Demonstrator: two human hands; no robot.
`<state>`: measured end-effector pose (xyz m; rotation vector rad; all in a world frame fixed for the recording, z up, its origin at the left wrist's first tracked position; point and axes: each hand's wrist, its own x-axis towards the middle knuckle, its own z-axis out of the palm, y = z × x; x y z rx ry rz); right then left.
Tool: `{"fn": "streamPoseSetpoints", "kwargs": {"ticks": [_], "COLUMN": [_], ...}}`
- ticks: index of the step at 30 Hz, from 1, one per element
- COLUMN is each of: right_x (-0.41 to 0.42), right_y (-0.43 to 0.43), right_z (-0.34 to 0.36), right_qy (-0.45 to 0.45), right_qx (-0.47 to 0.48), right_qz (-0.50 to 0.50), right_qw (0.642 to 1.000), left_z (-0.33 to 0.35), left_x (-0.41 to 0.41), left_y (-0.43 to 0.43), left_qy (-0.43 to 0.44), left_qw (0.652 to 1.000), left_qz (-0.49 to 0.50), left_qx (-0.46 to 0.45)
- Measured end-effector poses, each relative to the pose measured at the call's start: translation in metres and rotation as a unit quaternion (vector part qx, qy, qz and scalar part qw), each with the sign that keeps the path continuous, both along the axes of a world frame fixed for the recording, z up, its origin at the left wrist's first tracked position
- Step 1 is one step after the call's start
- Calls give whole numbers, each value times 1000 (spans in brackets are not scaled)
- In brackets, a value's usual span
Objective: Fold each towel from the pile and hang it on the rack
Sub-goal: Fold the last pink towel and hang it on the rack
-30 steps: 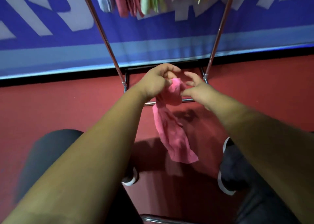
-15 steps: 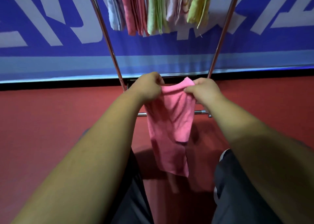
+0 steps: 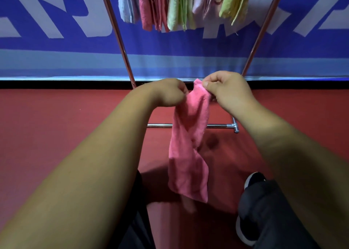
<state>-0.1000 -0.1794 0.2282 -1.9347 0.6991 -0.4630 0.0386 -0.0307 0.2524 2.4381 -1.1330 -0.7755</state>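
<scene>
**Pink towel held up before the rack**

The pink towel hung twisted and creased above the red floor, its top edge pinched by the left hand and right hand, before the rack.

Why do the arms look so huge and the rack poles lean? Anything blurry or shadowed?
Head view: the wide-angle lens swells the near forearms and splays the rack poles; light is dim; the pink towel looks sharp up top, smeared at its bottom edge, and shadows the red floor.
</scene>
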Motion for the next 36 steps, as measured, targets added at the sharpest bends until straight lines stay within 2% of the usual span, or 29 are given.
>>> {"fn": "streamPoseSetpoints", "kwargs": {"ticks": [3, 6, 10, 15, 18, 23, 25, 29, 32, 36], "right_x": [7, 8, 8, 9, 10, 4, 2, -4, -7, -5], "right_y": [-2, -3, -4, 0, -5, -9, -9, -10, -18, -21], "right_z": [-2, -3, -5, -18, -26, -36, -36, -33, -34, -37], "right_qy": [9, 31, 37, 49, 82, 177, 238, 358, 387, 404], "right_qx": [-45, -78, -59, 25, 10, -38, -57, -68, -15, -1], "right_qz": [5, 14, 22, 66, 73, 87, 98, 118, 88, 23], "right_qw": [999, 996, 997, 996, 994, 980, 965, 924, 918, 915], "left_z": [-3, -2, -2, 0, 2, 5, 6, 7, 7, 12], "left_x": [2, 4, 3, -2, 2, 16, 26, 53, 67, 69], "left_y": [-5, -9, -13, -21, -24, -24, -21, -5, 5, 15], "left_qy": [76, 89, 62, -13, -25, -12, -11, -43, -32, -36], "left_qw": [991, 980, 983, 983, 976, 931, 905, 871, 850, 823], "left_qz": [28, 43, 57, 74, 122, 239, 290, 370, 410, 433], "left_qx": [-103, -175, -165, -166, -181, -275, -309, -321, -329, -367]}}
